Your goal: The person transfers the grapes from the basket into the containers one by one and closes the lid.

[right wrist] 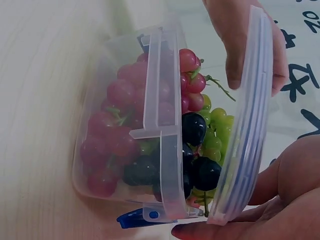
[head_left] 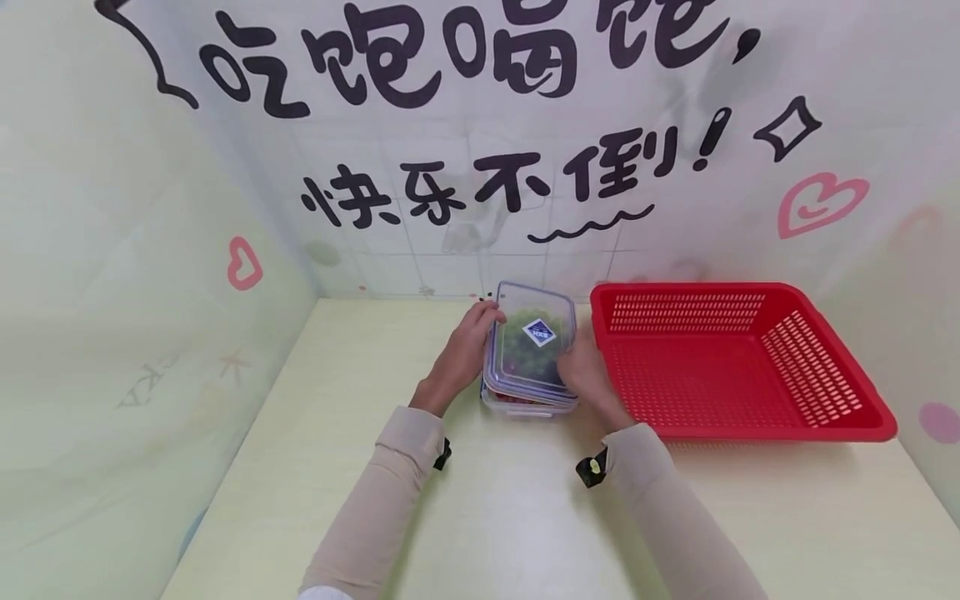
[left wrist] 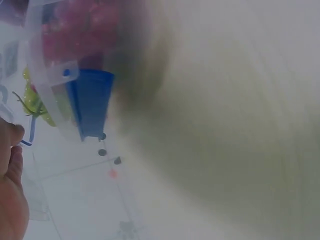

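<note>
A clear plastic food container stands on the table, filled with red, dark and green grapes. Its transparent lid, with a blue-white label, sits tilted over it. In the right wrist view a gap shows between lid and rim, and some grapes rise above the rim. My left hand pinches the lid's left edge between thumb and fingers. At the lid's right edge, my right hand grips it, with fingertips partly hidden. A blue side latch hangs unfastened in the left wrist view.
Close on the right of the container stands a red plastic basket with perforated walls. Behind the table rises a pale backdrop with black lettering. The pale tabletop extends toward me beneath my forearms.
</note>
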Demonstrator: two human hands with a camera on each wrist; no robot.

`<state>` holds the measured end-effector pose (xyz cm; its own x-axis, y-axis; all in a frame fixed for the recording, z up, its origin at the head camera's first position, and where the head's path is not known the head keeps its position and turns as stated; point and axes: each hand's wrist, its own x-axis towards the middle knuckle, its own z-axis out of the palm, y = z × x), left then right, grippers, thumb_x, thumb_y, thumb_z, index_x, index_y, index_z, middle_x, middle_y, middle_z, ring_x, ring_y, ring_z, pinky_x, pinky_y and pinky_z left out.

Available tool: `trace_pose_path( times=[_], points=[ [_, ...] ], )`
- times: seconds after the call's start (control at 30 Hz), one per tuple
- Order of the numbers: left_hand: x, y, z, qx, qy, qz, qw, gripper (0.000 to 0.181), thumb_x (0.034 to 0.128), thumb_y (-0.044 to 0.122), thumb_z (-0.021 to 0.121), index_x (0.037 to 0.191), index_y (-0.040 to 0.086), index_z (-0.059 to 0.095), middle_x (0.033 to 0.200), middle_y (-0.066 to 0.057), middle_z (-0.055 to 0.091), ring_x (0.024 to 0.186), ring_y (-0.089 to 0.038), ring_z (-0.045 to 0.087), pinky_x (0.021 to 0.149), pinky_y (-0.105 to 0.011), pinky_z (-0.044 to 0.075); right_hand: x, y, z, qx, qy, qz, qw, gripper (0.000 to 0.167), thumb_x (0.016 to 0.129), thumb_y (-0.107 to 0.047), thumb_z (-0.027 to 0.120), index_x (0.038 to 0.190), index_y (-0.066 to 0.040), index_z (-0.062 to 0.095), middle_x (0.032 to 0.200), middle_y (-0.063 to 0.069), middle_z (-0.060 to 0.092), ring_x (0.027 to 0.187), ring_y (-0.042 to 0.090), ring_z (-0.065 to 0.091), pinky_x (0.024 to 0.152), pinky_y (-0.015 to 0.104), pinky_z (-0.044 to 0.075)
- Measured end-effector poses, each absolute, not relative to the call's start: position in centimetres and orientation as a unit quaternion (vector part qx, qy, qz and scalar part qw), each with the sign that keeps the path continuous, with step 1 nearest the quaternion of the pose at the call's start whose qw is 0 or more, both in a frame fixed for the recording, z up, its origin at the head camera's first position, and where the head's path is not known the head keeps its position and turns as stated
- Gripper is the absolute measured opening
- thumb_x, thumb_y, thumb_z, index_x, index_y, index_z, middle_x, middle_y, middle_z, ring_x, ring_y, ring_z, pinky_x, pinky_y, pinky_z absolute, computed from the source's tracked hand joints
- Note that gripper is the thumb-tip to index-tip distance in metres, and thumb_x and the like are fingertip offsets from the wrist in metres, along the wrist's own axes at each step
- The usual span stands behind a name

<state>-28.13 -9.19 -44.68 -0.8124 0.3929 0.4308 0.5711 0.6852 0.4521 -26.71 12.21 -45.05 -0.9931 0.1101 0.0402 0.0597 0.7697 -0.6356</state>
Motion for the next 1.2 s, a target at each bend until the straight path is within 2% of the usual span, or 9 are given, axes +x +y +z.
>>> trace_pose_path(
  times=[0.13,0.27,0.43,0.53,0.73,0.9,1.07,1.13,1.2],
  points=[
    [-28.1,-10.2,-44.9,-0.296,-0.916,-0.228,0.144,0.049,0.0858,-0.019,0.057,0.127,0.007,0.054,0.15,-0.016,0.042,0.141,-0.031,0.04,0.108,-0.04,0.045,-27.1,12.2,-44.8,-0.037,-0.941,0.335,0.024,0.025,0.091,-0.007,0.052,0.112,0.007,0.056,0.093,0.022,0.059,0.083,0.035,0.058,0.073,0.047,0.052],
    [-27.8,-10.9,-45.4,-0.325,-0.913,-0.188,0.16,0.064,0.0769,-0.025,0.061,0.131,0.007,0.054,0.149,-0.016,0.044,0.141,-0.031,0.041,0.108,-0.039,0.044,-25.5,11.6,-43.0,-0.054,-0.929,0.364,-0.024,0.04,0.101,-0.013,0.046,0.134,0.009,0.044,0.114,0.025,0.057,0.103,0.036,0.059,0.093,0.05,0.053],
    [-28.0,-9.9,-45.8,-0.279,-0.902,-0.276,0.18,0.032,0.0921,-0.012,0.045,0.113,0.003,0.064,0.134,-0.015,0.055,0.131,-0.03,0.049,0.109,-0.041,0.043,-25.3,11.0,-43.5,-0.075,-0.907,0.415,0.005,0.045,0.103,-0.013,0.044,0.138,0.012,0.034,0.126,0.033,0.053,0.119,0.044,0.054,0.104,0.053,0.045],
    [-28.4,-8.8,-46.0,-0.214,-0.893,-0.356,0.172,0.027,0.1007,0.006,0.04,0.111,0.003,0.065,0.125,-0.013,0.055,0.121,-0.028,0.051,0.104,-0.043,0.045,-25.7,10.7,-44.2,-0.093,-0.888,0.448,0.033,0.04,0.102,-0.01,0.045,0.133,0.013,0.035,0.124,0.037,0.053,0.121,0.047,0.052,0.105,0.054,0.042],
    [-28.9,-7.1,-46.0,-0.085,-0.894,-0.423,0.123,0.049,0.1036,0.027,0.048,0.145,0.0,0.044,0.13,-0.019,0.043,0.116,-0.032,0.049,0.099,-0.047,0.045,-26.3,10.4,-44.5,-0.106,-0.888,0.447,0.032,0.046,0.102,-0.009,0.044,0.144,0.007,0.033,0.138,0.029,0.048,0.13,0.04,0.047,0.112,0.051,0.038],
    [-29.1,-6.9,-46.4,-0.017,-0.896,-0.439,0.07,0.066,0.1038,0.039,0.044,0.152,-0.004,0.03,0.143,-0.029,0.037,0.131,-0.042,0.045,0.109,-0.051,0.04,-26.5,10.3,-44.5,-0.087,-0.891,0.445,0.017,0.053,0.104,-0.012,0.042,0.154,-0.002,0.026,0.147,0.02,0.041,0.137,0.035,0.042,0.116,0.05,0.034],
    [-29.3,-7.1,-46.9,-0.016,-0.88,-0.474,0.031,0.05,0.1042,0.041,0.041,0.123,-0.003,0.057,0.112,-0.024,0.059,0.099,-0.035,0.061,0.087,-0.046,0.053,-26.6,10.3,-44.8,-0.096,-0.893,0.439,0.006,0.052,0.106,-0.019,0.042,0.153,-0.004,0.027,0.148,0.019,0.042,0.134,0.034,0.044,0.114,0.051,0.037],
    [-29.5,-7.3,-46.9,-0.021,-0.876,-0.481,0.025,0.043,0.104,0.039,0.041,0.105,0.001,0.06,0.093,-0.017,0.059,0.081,-0.028,0.059,0.072,-0.04,0.053,-26.8,10.3,-44.9,-0.1,-0.892,0.441,0.003,0.051,0.106,-0.02,0.042,0.153,-0.003,0.027,0.147,0.019,0.042,0.133,0.034,0.045,0.113,0.051,0.038],
    [-29.6,-7.4,-46.8,-0.019,-0.877,-0.48,0.019,0.04,0.1035,0.039,0.042,0.097,0.003,0.059,0.083,-0.011,0.055,0.073,-0.023,0.055,0.066,-0.034,0.05,-27.0,10.4,-44.9,-0.099,-0.892,0.441,0.004,0.05,0.106,-0.02,0.042,0.151,-0.002,0.029,0.146,0.021,0.043,0.132,0.035,0.046,0.112,0.051,0.04]
  ],
)
